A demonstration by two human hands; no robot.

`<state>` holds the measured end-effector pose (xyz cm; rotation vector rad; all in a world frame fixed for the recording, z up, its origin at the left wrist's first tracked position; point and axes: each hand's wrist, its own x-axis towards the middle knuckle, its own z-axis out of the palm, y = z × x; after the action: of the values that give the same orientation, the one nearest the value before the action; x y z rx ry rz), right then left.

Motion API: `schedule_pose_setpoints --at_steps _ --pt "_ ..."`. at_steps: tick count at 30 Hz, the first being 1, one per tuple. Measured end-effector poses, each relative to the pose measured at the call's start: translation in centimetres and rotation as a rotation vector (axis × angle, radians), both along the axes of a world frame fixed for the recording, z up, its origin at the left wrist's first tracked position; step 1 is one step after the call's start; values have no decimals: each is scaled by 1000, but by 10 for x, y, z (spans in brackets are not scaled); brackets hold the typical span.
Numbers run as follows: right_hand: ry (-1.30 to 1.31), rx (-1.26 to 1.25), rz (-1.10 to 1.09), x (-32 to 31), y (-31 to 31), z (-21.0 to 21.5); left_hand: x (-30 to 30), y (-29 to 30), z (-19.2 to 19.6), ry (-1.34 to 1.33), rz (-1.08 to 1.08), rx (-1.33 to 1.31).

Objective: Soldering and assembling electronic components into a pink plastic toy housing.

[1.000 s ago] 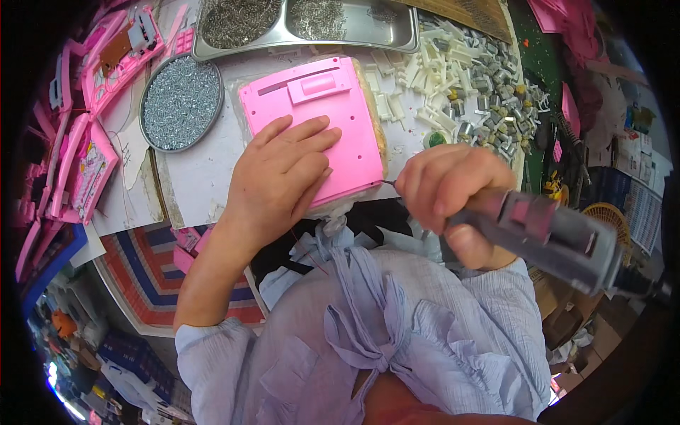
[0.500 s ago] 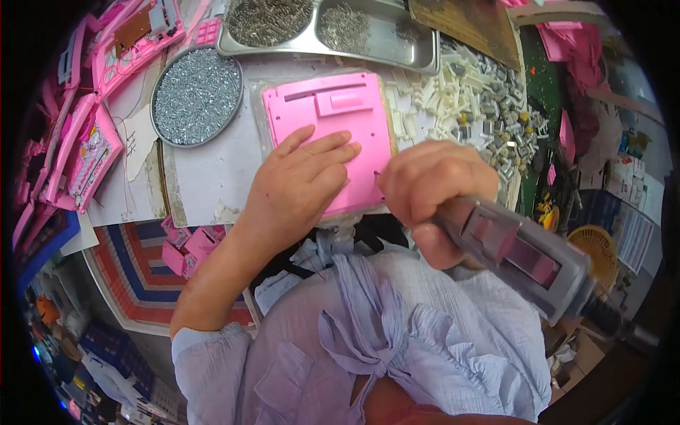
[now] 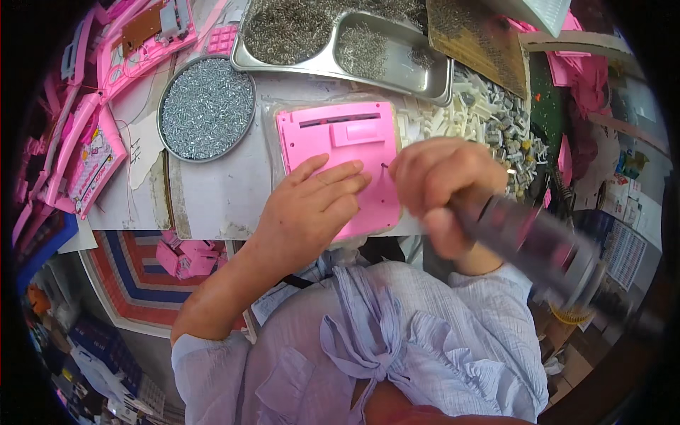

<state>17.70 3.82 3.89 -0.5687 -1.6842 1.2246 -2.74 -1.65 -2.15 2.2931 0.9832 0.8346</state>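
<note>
Casing (image 3: 374, 157) lies beneath the spread left hand (image 3: 310, 211); right hand (image 3: 450, 183), alongside, grips a screwdriver (image 3: 533, 242).

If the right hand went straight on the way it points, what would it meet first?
The right hand, gripping the dark power driver, would likely meet the pink panel first; depth leaves it unclear whether the driver's tip already touches.

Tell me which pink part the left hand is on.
The flat pink panel at the table's near edge: the left hand rests on it; the other pink parts lie apart, untouched.
</note>
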Motion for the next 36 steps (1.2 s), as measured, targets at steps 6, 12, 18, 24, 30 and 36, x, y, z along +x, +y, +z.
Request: schedule_pose_setpoints --at_steps 6,12,18,24,30,36 --pt "145 -86 56 2 41 23 0 5 1 -12 7 -34" --pt "138 -128 -5 -12 67 -12 -2 -3 0 -4 -22 -66" --pt "119 -126 56 -11 73 -17 2 -3 -4 -29 25 -39" --pt "185 -128 215 -9 56 51 0 -8 -5 -340 123 -171" --pt "301 -227 362 -31 19 54 -12 -10 3 -285 358 2" --pt "285 -197 500 -51 29 45 -24 -14 -1 -327 378 30"
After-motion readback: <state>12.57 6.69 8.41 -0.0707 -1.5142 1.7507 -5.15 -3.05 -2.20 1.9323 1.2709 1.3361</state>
